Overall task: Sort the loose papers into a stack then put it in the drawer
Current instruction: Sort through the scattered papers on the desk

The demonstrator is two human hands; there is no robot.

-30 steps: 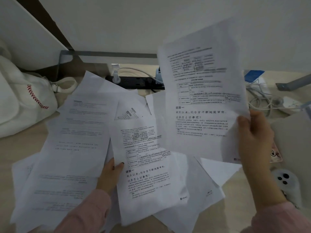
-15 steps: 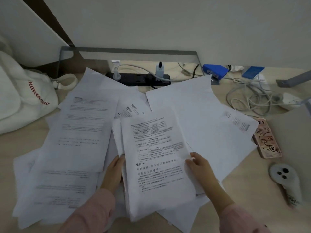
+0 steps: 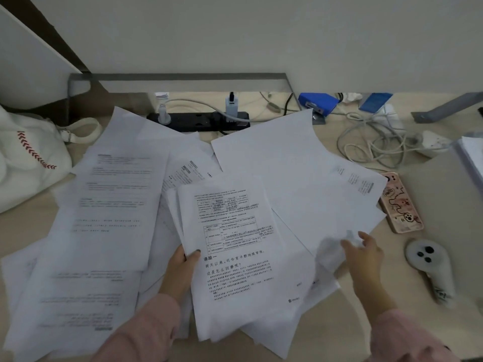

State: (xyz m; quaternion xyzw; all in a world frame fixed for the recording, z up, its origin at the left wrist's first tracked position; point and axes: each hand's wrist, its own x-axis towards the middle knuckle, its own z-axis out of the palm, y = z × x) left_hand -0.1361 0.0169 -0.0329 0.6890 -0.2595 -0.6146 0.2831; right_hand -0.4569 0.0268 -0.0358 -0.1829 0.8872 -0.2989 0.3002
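Loose white papers lie spread over the desk. A small stack of printed sheets [image 3: 240,259] sits in the middle, and my left hand [image 3: 180,270] grips its left edge with the thumb on top. To the right, my right hand [image 3: 363,254] pinches the near corner of a mostly blank sheet [image 3: 292,173], which looks blurred there. More printed sheets [image 3: 104,218] overlap on the left. No drawer is in view.
A white bag with red stitching [image 3: 28,158] sits at the left. A black power strip [image 3: 198,121], blue stapler [image 3: 317,101] and tangled cables [image 3: 371,142] line the back. A pink phone [image 3: 401,205] and white controller [image 3: 431,267] lie at the right.
My right hand brought a raised printed sheet down onto the middle stack, let it go, then moved right and took the corner of the blank sheet. My left hand kept hold of the stack.
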